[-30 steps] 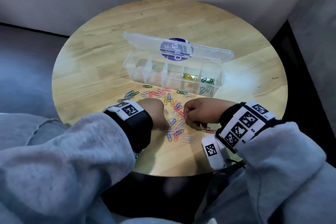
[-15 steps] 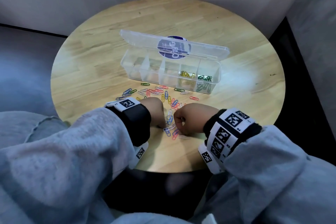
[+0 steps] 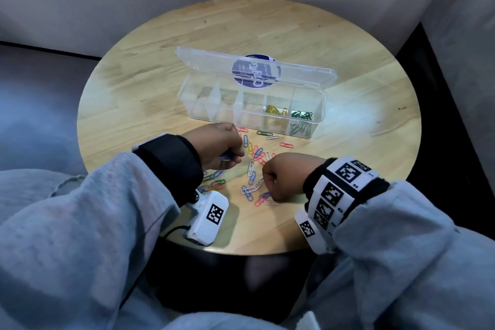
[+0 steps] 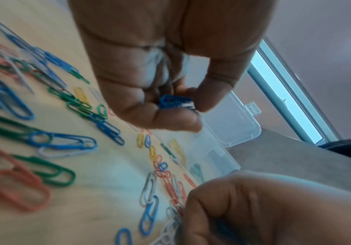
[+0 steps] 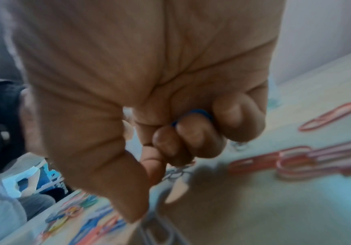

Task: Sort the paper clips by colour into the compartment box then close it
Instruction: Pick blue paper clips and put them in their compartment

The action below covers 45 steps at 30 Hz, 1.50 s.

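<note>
A clear compartment box (image 3: 318,115) stands open on the round wooden table (image 3: 334,35), its lid (image 3: 209,61) tilted back. Yellow clips (image 3: 276,111) and green clips (image 3: 301,115) lie in its two rightmost compartments; the others look bare. Loose clips of mixed colours (image 3: 254,155) are scattered in front of it. My left hand (image 3: 233,157) is raised just above the table and pinches a small bunch of blue clips (image 4: 175,102). My right hand (image 3: 267,182) rests curled on the loose clips, with a blue clip (image 5: 199,114) inside its fingers.
A wall runs close behind the table. A dark gap (image 3: 442,115) lies to the table's right. The white wrist camera unit (image 3: 209,218) hangs over the table's near edge. More loose clips (image 3: 214,182) lie under my left wrist.
My left hand has lifted off the clip pile and moved up and left with blue clips. My right hand has slid left onto the pile.
</note>
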Each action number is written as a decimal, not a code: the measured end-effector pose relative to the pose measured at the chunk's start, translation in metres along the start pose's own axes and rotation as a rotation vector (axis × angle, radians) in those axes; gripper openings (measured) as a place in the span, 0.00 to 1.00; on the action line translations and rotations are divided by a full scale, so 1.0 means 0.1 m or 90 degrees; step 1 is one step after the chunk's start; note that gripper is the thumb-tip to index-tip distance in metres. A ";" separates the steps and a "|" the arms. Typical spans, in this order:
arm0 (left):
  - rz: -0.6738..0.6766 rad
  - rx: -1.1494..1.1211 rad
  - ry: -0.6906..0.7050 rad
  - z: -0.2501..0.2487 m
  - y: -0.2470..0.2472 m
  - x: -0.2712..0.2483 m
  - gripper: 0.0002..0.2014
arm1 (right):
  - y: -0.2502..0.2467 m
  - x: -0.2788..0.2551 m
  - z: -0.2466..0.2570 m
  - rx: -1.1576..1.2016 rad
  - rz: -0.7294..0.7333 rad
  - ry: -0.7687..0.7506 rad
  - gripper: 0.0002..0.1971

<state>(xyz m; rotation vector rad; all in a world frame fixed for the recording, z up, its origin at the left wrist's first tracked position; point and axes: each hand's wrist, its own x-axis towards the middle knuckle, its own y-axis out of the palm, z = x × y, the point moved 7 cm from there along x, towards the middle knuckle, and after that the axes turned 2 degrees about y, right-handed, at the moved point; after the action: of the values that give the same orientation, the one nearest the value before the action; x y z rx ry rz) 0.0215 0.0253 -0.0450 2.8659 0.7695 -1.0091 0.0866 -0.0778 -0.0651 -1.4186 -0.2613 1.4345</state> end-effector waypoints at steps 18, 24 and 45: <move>0.044 0.772 0.113 -0.13 0.27 -0.04 0.13 | -0.31 -0.10 -0.35 0.693 -0.013 -0.011 0.19; 0.077 0.846 0.157 -0.08 0.41 0.00 0.07 | -0.30 -0.10 -0.35 0.815 -0.017 0.021 0.15; 0.053 0.379 0.046 -0.05 -0.26 -0.03 0.13 | -0.08 0.05 0.29 0.064 -0.067 -0.023 0.09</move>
<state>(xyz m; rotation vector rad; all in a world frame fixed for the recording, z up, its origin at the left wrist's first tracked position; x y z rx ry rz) 0.0103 0.0470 -0.0355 3.4002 0.3908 -1.3177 0.0679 -0.0564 -0.0536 -1.2808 -0.2793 1.3691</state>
